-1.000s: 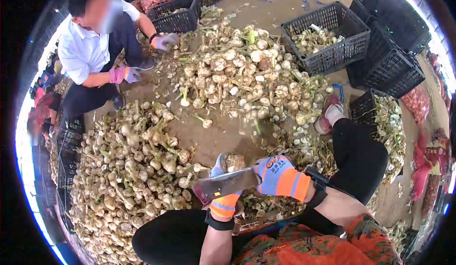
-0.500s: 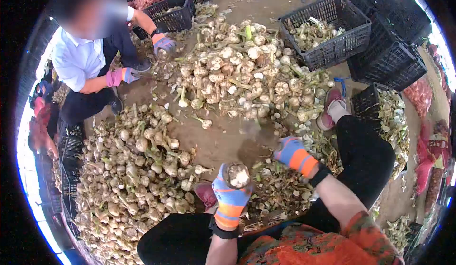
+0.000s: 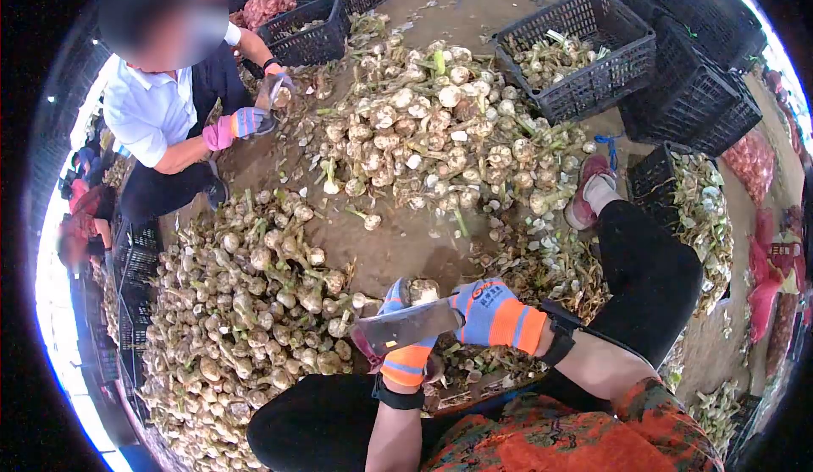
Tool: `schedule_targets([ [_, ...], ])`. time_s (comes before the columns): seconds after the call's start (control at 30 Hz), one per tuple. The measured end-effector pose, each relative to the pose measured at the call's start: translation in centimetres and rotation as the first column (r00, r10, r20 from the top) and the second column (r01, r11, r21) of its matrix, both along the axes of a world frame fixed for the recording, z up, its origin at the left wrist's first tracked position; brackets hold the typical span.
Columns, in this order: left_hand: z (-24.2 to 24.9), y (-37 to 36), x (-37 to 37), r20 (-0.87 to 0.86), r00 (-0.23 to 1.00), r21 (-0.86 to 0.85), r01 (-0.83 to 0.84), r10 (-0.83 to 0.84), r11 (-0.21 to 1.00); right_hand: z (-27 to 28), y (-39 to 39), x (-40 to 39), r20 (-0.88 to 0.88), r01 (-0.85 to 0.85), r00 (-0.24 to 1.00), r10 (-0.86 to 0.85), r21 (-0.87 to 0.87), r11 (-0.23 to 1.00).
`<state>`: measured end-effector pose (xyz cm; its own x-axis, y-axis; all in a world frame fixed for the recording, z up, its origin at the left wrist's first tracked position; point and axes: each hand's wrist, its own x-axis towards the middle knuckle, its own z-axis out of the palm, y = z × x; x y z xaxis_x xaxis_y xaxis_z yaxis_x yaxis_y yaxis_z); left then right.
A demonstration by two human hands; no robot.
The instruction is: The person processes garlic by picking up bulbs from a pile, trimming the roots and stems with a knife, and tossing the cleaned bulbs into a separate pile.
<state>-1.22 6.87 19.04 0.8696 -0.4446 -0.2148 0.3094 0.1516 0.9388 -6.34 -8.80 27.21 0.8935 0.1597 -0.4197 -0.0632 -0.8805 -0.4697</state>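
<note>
Head view, left hand point(image 3: 405, 345) gripping garlic bulb point(image 3: 421, 291), right hand point(image 3: 495, 315) (gloved) clutching knife point(image 3: 406, 326) across it.

We hold our left hand point(image 3: 405, 336) low before us, gloved fingers curled shut, palm turned up, forearm rising straight from below. Our right hand point(image 3: 495, 313) reaches in from the right, fist closed, its wrist strapped with a dark band, and it sits just beside the left, nearly touching it.
</note>
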Motion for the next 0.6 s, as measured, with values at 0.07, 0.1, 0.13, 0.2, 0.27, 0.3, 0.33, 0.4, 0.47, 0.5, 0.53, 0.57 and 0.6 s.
schedule_targets([
  [0.07,-2.0,0.4,-0.2,-0.485,0.873,-0.424,-0.196,-0.039,0.884,-0.4,-0.1,-0.1,-0.043,-0.004,0.999,0.003,-0.011,1.0],
  [0.1,-1.0,0.2,-0.3,-0.483,0.875,-0.423,-0.193,-0.041,0.885,-1.0,-0.1,-0.5,-0.002,-0.009,1.0,0.009,-0.025,1.0],
  [0.13,0.8,-0.3,-0.6,-0.347,0.938,-0.332,-0.122,-0.001,0.935,-1.2,-0.2,-0.5,0.04,-0.014,0.999,0.016,-0.042,0.999],
  [0.2,-1.3,0.3,-0.5,0.155,0.987,0.244,-0.009,-0.03,0.97,-1.2,-0.5,-0.4,0.021,-0.032,0.999,0.033,-0.05,0.998],
  [0.27,2.6,0.0,-0.8,0.46,0.88,0.501,-0.148,-0.118,0.853,-4.3,-1.5,-0.1,-0.029,0.145,0.989,-0.145,-0.026,0.989],
  [0.3,4.1,-0.3,-0.6,0.684,0.672,0.639,-0.365,-0.284,0.677,-7.8,-3.1,0.1,-0.056,0.342,0.938,-0.342,-0.003,0.94],
  [0.33,2.5,0.0,-0.5,0.666,0.721,0.599,-0.368,-0.189,0.711,-8.6,-5.2,0.1,-0.055,0.534,0.845,-0.532,0.145,0.833],
  [0.4,2.3,0.1,1.0,0.629,0.77,0.559,-0.356,-0.103,0.749,-10.9,-6.6,0.1,-0.1,0.676,0.725,-0.681,0.294,0.676],
  [0.47,1.2,0.5,1.6,0.395,0.913,0.354,-0.254,0.102,0.9,-13.6,-6.5,-0.3,0.168,0.636,0.627,-0.761,0.454,0.624],
  [0.5,2.4,0.4,1.6,0.076,0.986,0.054,-0.152,0.148,0.987,-6.7,-5.1,-0.1,-0.123,0.603,0.71,-0.693,0.615,0.508],
  [0.53,2.7,0.4,1.4,-0.166,0.973,-0.061,-0.175,0.163,0.983,-9.3,-3.9,-0.5,-0.084,0.505,0.706,-0.704,0.757,0.415],
  [0.57,2.8,0.5,1.3,-0.396,0.907,-0.165,-0.223,0.142,0.961,-11.7,-2.7,-0.8,-0.048,0.38,0.697,-0.715,0.871,0.312],
  [0.6,2.5,0.6,1.3,-0.393,0.908,-0.163,-0.225,0.146,0.961,-10.1,-2.1,-0.6,-0.049,0.377,0.699,-0.713,0.873,0.31],
])
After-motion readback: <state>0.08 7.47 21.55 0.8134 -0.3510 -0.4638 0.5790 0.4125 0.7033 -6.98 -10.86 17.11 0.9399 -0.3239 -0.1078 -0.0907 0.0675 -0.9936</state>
